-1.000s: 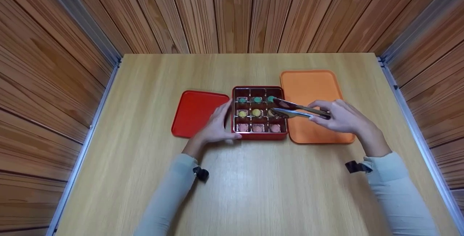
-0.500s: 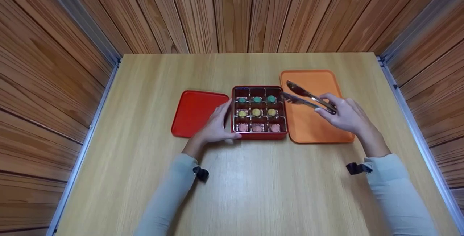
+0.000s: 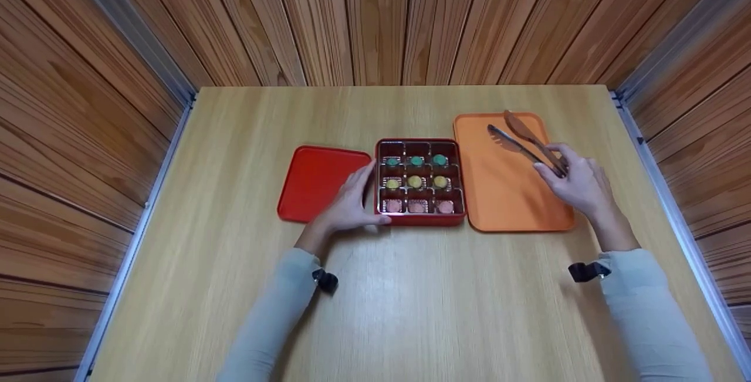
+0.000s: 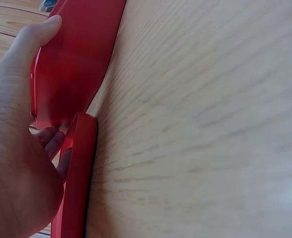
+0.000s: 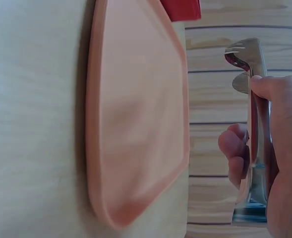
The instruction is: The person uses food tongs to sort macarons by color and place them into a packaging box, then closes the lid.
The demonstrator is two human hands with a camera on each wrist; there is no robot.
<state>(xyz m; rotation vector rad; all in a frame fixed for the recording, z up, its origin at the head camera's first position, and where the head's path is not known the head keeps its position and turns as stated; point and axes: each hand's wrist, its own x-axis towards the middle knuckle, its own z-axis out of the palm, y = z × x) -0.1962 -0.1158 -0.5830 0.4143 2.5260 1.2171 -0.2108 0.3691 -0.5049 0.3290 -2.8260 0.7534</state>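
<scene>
A red box (image 3: 420, 221) with a divided dark insert stands mid-table. Round green sweets (image 3: 439, 160) sit in its back row, yellow ones (image 3: 415, 182) in the middle row and pink ones (image 3: 418, 207) in front. My left hand (image 3: 350, 209) rests against the box's left side, its thumb at the near left corner. In the left wrist view the thumb touches the red wall (image 4: 79, 54). My right hand (image 3: 581, 185) holds metal tongs (image 3: 535, 140) above the orange tray (image 3: 504, 212). The tongs' arms are spread, with nothing between their tips.
Left of the box lies a red lid (image 3: 320, 182), partly beneath the left hand in the head view. The orange tray is close against the box's right side. Wood-panelled walls (image 3: 375, 24) enclose the table's back and sides.
My right hand has drawn the tongs up from the box's right column, rightward over the orange tray, and their arms have spread. The left hand and the box have stayed still.
</scene>
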